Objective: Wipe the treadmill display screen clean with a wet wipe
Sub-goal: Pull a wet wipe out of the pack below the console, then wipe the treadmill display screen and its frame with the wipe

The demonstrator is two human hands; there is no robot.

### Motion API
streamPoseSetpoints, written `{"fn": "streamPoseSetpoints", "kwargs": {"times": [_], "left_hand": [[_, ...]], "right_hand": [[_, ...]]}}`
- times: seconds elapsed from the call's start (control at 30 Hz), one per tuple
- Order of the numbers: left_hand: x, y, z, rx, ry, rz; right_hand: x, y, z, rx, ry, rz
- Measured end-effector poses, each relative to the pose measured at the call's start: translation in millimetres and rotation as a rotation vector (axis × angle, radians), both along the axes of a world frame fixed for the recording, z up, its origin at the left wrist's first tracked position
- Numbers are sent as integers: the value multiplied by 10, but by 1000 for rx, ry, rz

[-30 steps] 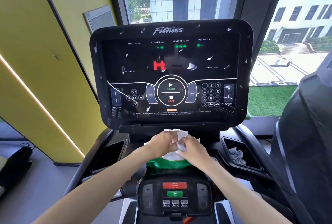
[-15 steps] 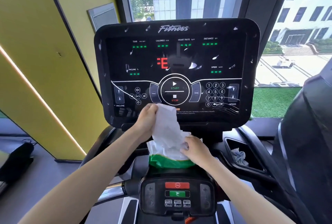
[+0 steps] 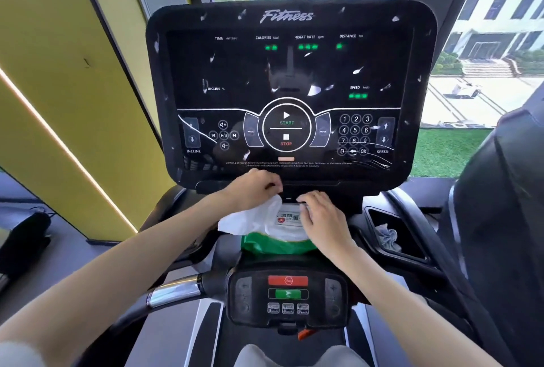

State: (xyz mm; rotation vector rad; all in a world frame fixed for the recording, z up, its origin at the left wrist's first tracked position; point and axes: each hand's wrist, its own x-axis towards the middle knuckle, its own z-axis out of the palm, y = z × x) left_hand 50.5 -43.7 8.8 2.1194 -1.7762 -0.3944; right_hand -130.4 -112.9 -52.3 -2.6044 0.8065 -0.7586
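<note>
Treadmill display screen [image 3: 290,92] stands upright at far centre, lit; white flecks and smears are scattered over the dark glass and its frame, with the streaks heaviest at lower right by the number keypad. Wet wipe [image 3: 250,219] is white and crumpled; it hangs just below the near edge of the screen, left of centre, apart from the glass; its lower part drapes over the left top of the wipe pack [image 3: 276,244], a green-and-white pack seated on the ledge between the screen and the lower control panel [image 3: 288,296]. Left hand [image 3: 253,190]: fingers curled, pinching the upper edge of the wipe; knuckles close to the bottom frame of the screen, contact with it cannot be determined. Right hand [image 3: 321,216]: fingers nearly straight and close together, laid flat on top of the pack beside its label. The two hands are near each other, not touching. Grey cloth [image 3: 387,237] lies bunched in the side tray [image 3: 382,216] on the right; chrome handlebar [image 3: 173,291] shows at near left; yellow wall [image 3: 59,72] on the left; window [image 3: 485,42] behind the screen.
</note>
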Motion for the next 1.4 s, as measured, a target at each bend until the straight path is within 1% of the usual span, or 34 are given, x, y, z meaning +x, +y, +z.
{"fn": "streamPoseSetpoints", "kwargs": {"times": [0.07, 0.1, 0.17, 0.23, 0.3, 0.4, 0.5, 0.6, 0.63, 0.67, 0.7, 0.73, 0.77, 0.8, 0.87, 1.0, 1.07, 1.1, 1.17, 1.23, 1.27, 1.3, 1.37, 1.4], "left_hand": [[8, -10, 25, -115, 69, 87], [11, -17, 50, -161, 133, 134], [18, -38, 101, -200, 253, 188], [29, -41, 110, -184, 282, 175], [44, -40, 76, -141, 273, 131], [33, -31, 18, -96, 237, 88], [21, -12, 41, -111, 286, 72], [49, -2, 127, -118, 395, 86], [57, 6, 170, -124, 446, 97], [58, 14, 224, -136, 520, 106], [70, 21, 284, -152, 606, 119], [88, 28, 346, -172, 688, 137], [119, 33, 404, -191, 754, 162], [149, 30, 470, -212, 808, 180], [215, 8, 598, -227, 847, 205], [257, -36, 820, -247, 802, 193], [290, -41, 904, -272, 769, 163], [319, -36, 936, -279, 752, 162], [412, -10, 996, -284, 741, 219], [529, 12, 1107, -303, 803, 312], [577, 28, 1181, -346, 898, 341], [602, 46, 1268, -430, 1051, 354], [601, 87, 1393, -608, 1495, 339], [563, 114, 1406, -601, 1670, 317]], "right_hand": [[24, -10, -8, 103, 73, -1], [48, -22, -16, 152, 134, 13], [107, -42, -23, 244, 260, 58], [175, -44, -21, 323, 369, 99], [248, -43, -37, 330, 476, 141], [323, -29, -61, 250, 632, 194], [369, -44, -86, 293, 652, 186], [394, -107, -51, 413, 657, 159], [395, -117, -1, 514, 622, 178], [391, -108, 75, 696, 553, 220], [390, -89, 173, 927, 446, 283], [386, -73, 283, 1133, 293, 347], [388, -77, 388, 1255, 146, 383], [394, -102, 493, 1298, 34, 397], [418, -164, 704, 1261, -115, 337], [495, -324, 1038, 1092, -316, 209], [531, -369, 1194, 1043, -378, 144], [542, -387, 1268, 1040, -403, 122], [544, -423, 1383, 1101, -442, 111], [541, -441, 1457, 1170, -441, 157], [553, -430, 1493, 1205, -441, 197], [571, -414, 1538, 1242, -453, 238], [644, -385, 1630, 1311, -504, 300], [683, -371, 1673, 1331, -531, 313]]}}
